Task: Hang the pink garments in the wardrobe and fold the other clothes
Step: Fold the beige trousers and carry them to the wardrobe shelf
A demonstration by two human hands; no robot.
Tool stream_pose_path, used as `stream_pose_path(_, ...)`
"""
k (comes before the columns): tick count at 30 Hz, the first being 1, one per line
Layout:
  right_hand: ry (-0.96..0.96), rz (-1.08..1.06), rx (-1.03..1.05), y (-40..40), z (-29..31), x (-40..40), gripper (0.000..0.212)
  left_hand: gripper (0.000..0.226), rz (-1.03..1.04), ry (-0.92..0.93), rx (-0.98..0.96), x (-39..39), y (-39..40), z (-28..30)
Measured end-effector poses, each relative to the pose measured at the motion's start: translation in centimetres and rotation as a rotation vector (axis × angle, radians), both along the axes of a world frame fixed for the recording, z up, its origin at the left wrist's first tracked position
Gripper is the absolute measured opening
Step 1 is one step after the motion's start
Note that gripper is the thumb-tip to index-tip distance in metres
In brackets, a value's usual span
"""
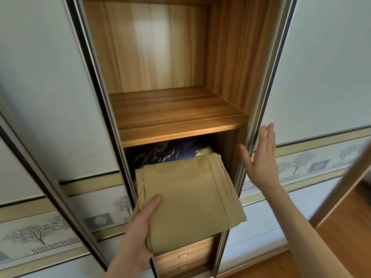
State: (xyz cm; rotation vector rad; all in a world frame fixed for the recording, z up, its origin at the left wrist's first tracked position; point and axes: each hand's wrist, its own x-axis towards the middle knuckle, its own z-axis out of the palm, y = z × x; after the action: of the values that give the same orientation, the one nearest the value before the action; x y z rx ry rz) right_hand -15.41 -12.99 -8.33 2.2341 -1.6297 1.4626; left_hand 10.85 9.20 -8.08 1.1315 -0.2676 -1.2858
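Folded tan cloth (186, 199) was held flat in front of the open wardrobe (164, 109). Its long side ran from the near left corner up toward the back of the wardrobe, tilted a little to the right. The far short end pointed into the lower space under the wooden shelf (176, 117), and the near end stuck out over the small drawers (184, 257) below. A stitched seam could be seen running along the right side of the cloth.

The cloth was gripped at its near left corner by the left hand (140, 223). The thumb was laid on top of the cloth and the fingers were tucked under it, so they could not be seen. The left arm was stretched up from the bottom of the view.

The right hand (261, 157) was held up to the right of the cloth, apart from it. Its fingers were straight and spread, nothing was held in it, and it was placed just beside the edge of the sliding door (321, 77).

Dark blue patterned fabric (170, 151) was seen lying deeper in the lower space, behind the tan cloth.
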Motion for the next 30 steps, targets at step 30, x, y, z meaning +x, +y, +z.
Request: stream_pose_path(30,-0.227,-0.160,0.266,1.0,2.1,-2.9,0.086,0.058,-0.287,-0.002,-0.016,0.6,-7.8,0.5)
